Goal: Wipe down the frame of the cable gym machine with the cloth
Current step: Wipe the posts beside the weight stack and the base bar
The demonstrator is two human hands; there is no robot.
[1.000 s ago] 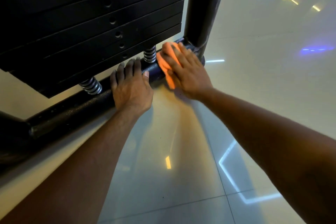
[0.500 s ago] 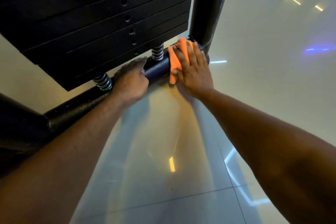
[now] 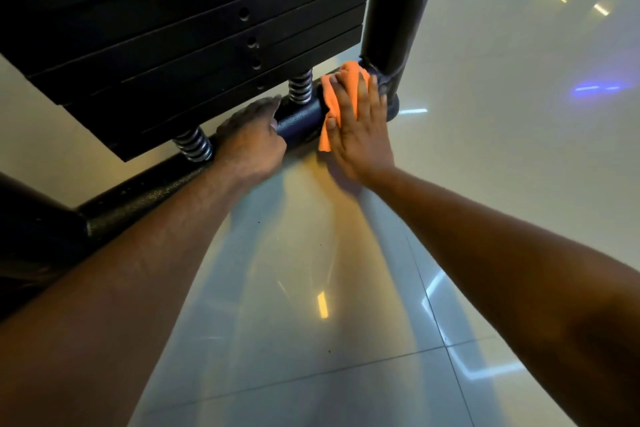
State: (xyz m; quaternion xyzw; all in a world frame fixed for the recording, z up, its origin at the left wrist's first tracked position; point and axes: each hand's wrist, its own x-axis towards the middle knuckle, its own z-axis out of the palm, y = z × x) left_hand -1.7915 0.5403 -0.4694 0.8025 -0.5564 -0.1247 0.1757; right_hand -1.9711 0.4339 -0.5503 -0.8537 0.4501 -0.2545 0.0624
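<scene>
The machine's black bottom frame bar (image 3: 301,116) runs low along the floor from lower left to the black upright post (image 3: 398,10). My right hand (image 3: 358,128) lies flat with straight fingers on the orange cloth (image 3: 334,94), pressing it against the bar's right end at the foot of the post. My left hand (image 3: 251,137) grips the bar just left of the cloth, its fingers curled over the top.
The black weight stack (image 3: 180,28) hangs just above the bar on two steel springs (image 3: 300,87). A dark frame member (image 3: 31,229) sits at the far left. Glossy pale floor tiles (image 3: 311,322) spread below and to the right.
My right hand has slid the cloth rightward along the bar toward the post. My left hand, flat on the bar a second ago, has curled round it.
</scene>
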